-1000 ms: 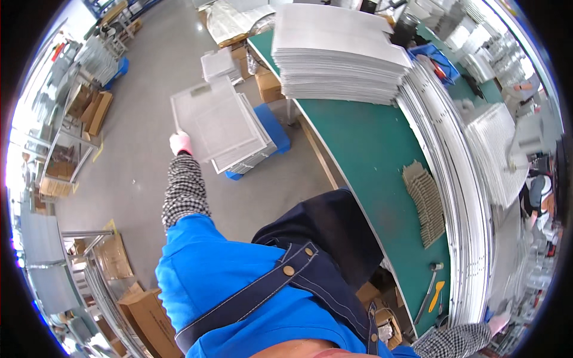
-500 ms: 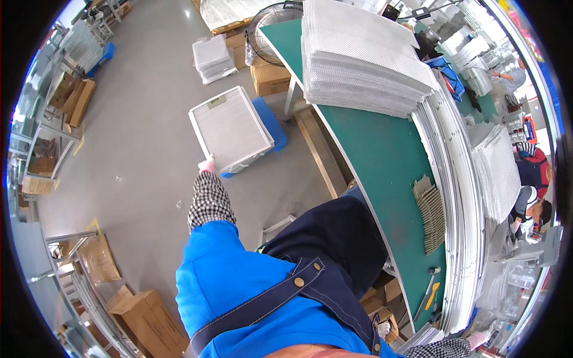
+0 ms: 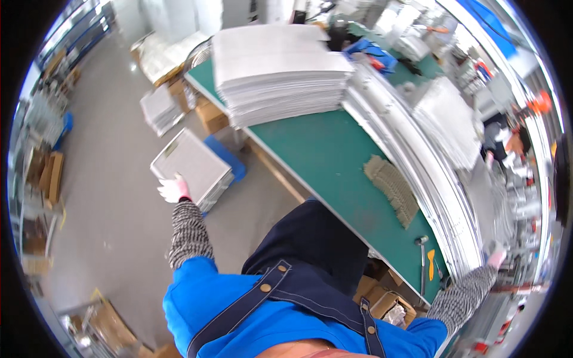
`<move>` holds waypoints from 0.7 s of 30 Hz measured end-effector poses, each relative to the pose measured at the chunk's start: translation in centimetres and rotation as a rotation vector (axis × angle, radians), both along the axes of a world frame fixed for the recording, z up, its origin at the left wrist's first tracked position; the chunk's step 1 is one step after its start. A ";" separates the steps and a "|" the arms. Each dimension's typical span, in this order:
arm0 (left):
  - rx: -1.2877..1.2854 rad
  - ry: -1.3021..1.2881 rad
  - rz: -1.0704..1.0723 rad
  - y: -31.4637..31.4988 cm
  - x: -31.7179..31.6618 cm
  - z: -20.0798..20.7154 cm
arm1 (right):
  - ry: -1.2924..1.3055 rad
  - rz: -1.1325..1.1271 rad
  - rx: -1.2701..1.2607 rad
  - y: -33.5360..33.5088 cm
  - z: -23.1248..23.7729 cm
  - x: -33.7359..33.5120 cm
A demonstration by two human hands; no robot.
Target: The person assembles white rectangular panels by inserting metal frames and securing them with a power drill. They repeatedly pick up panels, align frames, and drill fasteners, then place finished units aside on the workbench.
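My left hand (image 3: pixel 174 188), in a white glove with a pink cuff, is stretched out at the near left corner of a stack of white-framed mesh panels (image 3: pixel 192 160). Its fingers are spread, and nothing shows between them. The panels sit low beside the table on a blue base (image 3: pixel 230 156). Out to the right, my gloved right hand (image 3: pixel 496 258) is by the near end of a row of long silvery metal strips (image 3: pixel 412 161). Blur hides its fingers, so whether it touches or holds anything is unclear.
On the green table (image 3: pixel 310 149) stand a tall stack of mesh sheets (image 3: pixel 280 71), a row of beige strips (image 3: pixel 393 190), a hammer (image 3: pixel 422 262) and a yellow-handled tool (image 3: pixel 431 265). Beneath is an open carton (image 3: pixel 388 307). More panels (image 3: pixel 160 108) lie on the floor; another mesh stack (image 3: pixel 446 122) stands beyond the strips.
The whole view has turned, with the table shifting left. My left hand, earlier at the panel's corner, now has its fingers spread. My right arm has come further into view, reaching forward.
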State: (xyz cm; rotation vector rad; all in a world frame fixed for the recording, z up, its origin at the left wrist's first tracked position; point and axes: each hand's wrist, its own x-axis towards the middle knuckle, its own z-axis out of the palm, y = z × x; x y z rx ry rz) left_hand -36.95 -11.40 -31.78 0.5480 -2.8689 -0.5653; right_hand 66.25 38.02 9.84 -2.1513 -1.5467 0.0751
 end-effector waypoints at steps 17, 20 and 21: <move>0.010 0.005 -1.824 44.6 11.5 38.1 | -0.293 -0.290 -0.394 -0.2 -5.5 -13.6; 0.314 -0.101 -1.961 44.4 7.1 39.8 | -0.379 -0.278 -0.388 0.1 -5.2 -15.5; 0.495 -0.040 -1.934 44.6 6.3 40.2 | -0.418 -0.273 -0.382 0.0 -5.1 -16.2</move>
